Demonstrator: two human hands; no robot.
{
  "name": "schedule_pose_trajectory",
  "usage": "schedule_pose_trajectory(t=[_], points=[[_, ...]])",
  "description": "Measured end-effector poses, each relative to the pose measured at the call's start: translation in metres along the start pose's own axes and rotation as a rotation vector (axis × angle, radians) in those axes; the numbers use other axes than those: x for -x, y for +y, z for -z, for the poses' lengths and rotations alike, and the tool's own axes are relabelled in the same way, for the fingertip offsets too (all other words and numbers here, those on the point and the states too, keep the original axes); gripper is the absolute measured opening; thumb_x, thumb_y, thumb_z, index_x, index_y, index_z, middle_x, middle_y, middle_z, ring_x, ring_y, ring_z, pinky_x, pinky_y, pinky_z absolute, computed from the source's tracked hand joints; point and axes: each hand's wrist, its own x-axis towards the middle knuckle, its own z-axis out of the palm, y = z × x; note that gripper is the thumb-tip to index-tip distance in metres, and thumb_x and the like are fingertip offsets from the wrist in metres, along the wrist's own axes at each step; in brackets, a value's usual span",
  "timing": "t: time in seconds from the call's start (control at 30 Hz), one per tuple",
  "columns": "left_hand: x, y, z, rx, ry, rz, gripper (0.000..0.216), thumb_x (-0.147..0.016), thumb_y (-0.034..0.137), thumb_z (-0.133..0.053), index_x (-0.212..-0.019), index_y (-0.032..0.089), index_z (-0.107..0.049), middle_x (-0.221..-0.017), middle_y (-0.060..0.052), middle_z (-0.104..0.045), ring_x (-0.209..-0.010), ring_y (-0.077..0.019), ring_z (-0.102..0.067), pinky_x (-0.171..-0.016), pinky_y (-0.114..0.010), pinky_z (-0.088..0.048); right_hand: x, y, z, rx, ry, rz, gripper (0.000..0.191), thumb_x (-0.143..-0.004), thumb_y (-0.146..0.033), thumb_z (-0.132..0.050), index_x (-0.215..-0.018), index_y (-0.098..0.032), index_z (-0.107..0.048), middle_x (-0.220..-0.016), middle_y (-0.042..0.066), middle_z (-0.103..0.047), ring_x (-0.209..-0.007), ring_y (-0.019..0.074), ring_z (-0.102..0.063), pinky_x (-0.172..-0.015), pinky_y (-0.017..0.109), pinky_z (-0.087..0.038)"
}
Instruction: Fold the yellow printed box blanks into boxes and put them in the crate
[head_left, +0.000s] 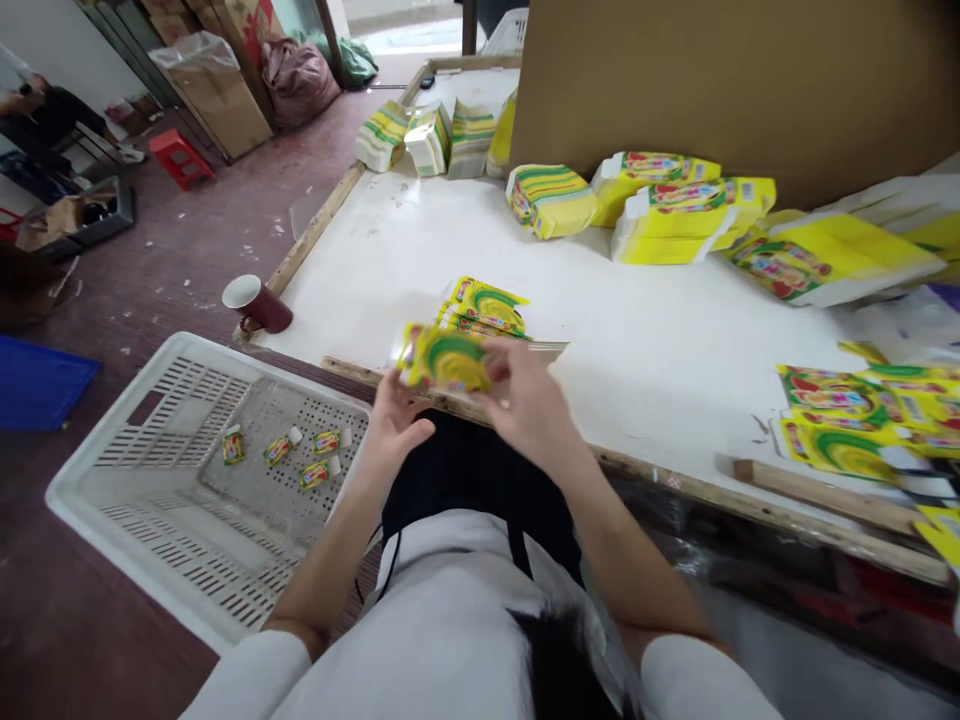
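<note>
A small yellow and green carton [448, 360], blurred by motion, is held up over the table's front edge. My right hand [531, 408] pinches its right end between thumb and fingers. At the carton's lower left, my left hand [397, 418] has its fingers against the end, while the thumb points away to the right. Just behind lies a small stack of flat yellow cartons [487, 305], partly covered by the held one. A thin brown card edge [551, 350] shows beyond my right hand.
A white plastic crate [187, 345] with several small cartons inside stands at my left. A maroon mug [259, 303] sits at the table [360, 260] corner. Bundled cartons [675, 215] line the back; more flat ones [840, 410] and a wooden stick [825, 495] lie right.
</note>
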Motion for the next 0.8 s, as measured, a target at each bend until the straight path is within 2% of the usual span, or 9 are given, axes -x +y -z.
schedule_pose_trajectory(t=[0.1, 0.17, 0.23, 0.33, 0.47, 0.57, 0.63, 0.7, 0.8], points=[[-0.009, 0.002, -0.039, 0.346, 0.019, -0.022, 0.055, -0.072, 0.054, -0.078, -0.115, 0.026, -0.06, -0.113, -0.008, -0.065, -0.111, -0.0236, -0.062, -0.095, -0.037, -0.051, 0.021, -0.018, -0.015, -0.438, -0.187, -0.038, 0.044, -0.082, -0.02, -0.07, -0.119, -0.024, -0.047, -0.085, 0.0, -0.059, -0.076, 0.0182, -0.061, -0.073, 0.034, -0.054], [-0.014, 0.009, -0.053, 0.508, 0.103, -0.054, 0.037, -0.079, 0.053, -0.071, -0.099, 0.024, -0.062, -0.09, -0.002, -0.064, -0.089, -0.0168, -0.064, -0.087, -0.032, -0.052, 0.031, -0.024, -0.027, -0.655, -0.205, -0.074, 0.045, -0.083, -0.025, -0.071, -0.12, -0.025, -0.046, -0.09, 0.001, -0.06, -0.082, 0.0179, -0.063, -0.075, 0.032, -0.055], [-0.018, 0.016, -0.059, 0.587, 0.195, -0.096, 0.035, -0.08, 0.054, -0.071, -0.086, 0.022, -0.059, -0.072, 0.003, -0.053, -0.067, -0.0105, -0.057, -0.074, -0.026, -0.052, 0.037, -0.027, -0.036, -0.71, -0.2, -0.099, 0.049, -0.08, -0.028, -0.075, -0.122, -0.026, -0.05, -0.105, 0.005, -0.062, -0.095, 0.0197, -0.063, -0.081, 0.034, -0.056], [-0.019, 0.016, -0.055, 0.551, 0.261, -0.09, 0.046, -0.072, 0.064, -0.074, -0.084, 0.022, -0.06, -0.069, 0.004, -0.05, -0.062, -0.0082, -0.053, -0.068, -0.021, -0.05, 0.037, -0.025, -0.042, -0.637, -0.168, -0.138, 0.044, -0.078, -0.03, -0.077, -0.118, -0.024, -0.058, -0.112, 0.007, -0.064, -0.095, 0.0204, -0.063, -0.08, 0.034, -0.056], [-0.01, -0.002, -0.039, 0.362, 0.181, -0.036, 0.067, -0.056, 0.068, -0.083, -0.105, 0.024, -0.067, -0.097, -0.002, -0.067, -0.089, -0.0153, -0.065, -0.085, -0.027, -0.054, 0.031, -0.012, -0.037, -0.594, -0.033, -0.177, 0.027, -0.084, -0.027, -0.071, -0.11, -0.023, -0.067, -0.103, 0.005, -0.071, -0.086, 0.02, -0.067, -0.078, 0.034, -0.056], [-0.004, -0.014, -0.02, 0.146, 0.233, -0.046, 0.04, -0.065, 0.049, -0.086, -0.089, 0.022, -0.072, -0.088, -0.001, -0.072, -0.079, -0.0141, -0.068, -0.079, -0.026, -0.055, 0.029, -0.002, -0.027, -0.5, 0.008, -0.12, 0.013, -0.087, -0.023, -0.068, -0.099, -0.023, -0.073, -0.094, 0.004, -0.075, -0.082, 0.0199, -0.069, -0.075, 0.033, -0.056], [-0.003, -0.012, -0.003, 0.007, 0.17, -0.03, 0.031, -0.07, 0.046, -0.084, -0.086, 0.021, -0.074, -0.085, -0.002, -0.074, -0.078, -0.0157, -0.07, -0.078, -0.028, -0.055, 0.029, 0.002, -0.018, -0.374, 0.047, -0.029, 0.011, -0.09, -0.021, -0.066, -0.095, -0.024, -0.075, -0.085, 0.002, -0.076, -0.077, 0.0189, -0.069, -0.07, 0.032, -0.055], [-0.005, 0.001, 0.013, -0.086, -0.005, -0.026, 0.054, -0.069, 0.06, -0.079, -0.106, 0.022, -0.073, -0.106, -0.009, -0.075, -0.099, -0.0247, -0.071, -0.09, -0.036, -0.055, 0.028, 0.005, -0.008, -0.167, 0.129, 0.109, 0.016, -0.092, -0.017, -0.063, -0.095, -0.025, -0.076, -0.086, 0.002, -0.077, -0.078, 0.0183, -0.069, -0.072, 0.032, -0.054], [-0.008, 0.027, 0.028, -0.312, -0.201, -0.106, 0.109, -0.052, 0.081, -0.073, -0.14, 0.022, -0.053, -0.147, -0.017, -0.052, -0.14, -0.0371, -0.045, -0.116, -0.048, -0.036, 0.027, 0.006, 0.003, 0.145, 0.174, 0.351, 0.022, -0.095, -0.014, -0.058, -0.1, -0.026, -0.076, -0.094, 0.003, -0.078, -0.085, 0.0185, -0.066, -0.079, 0.034, -0.05]])
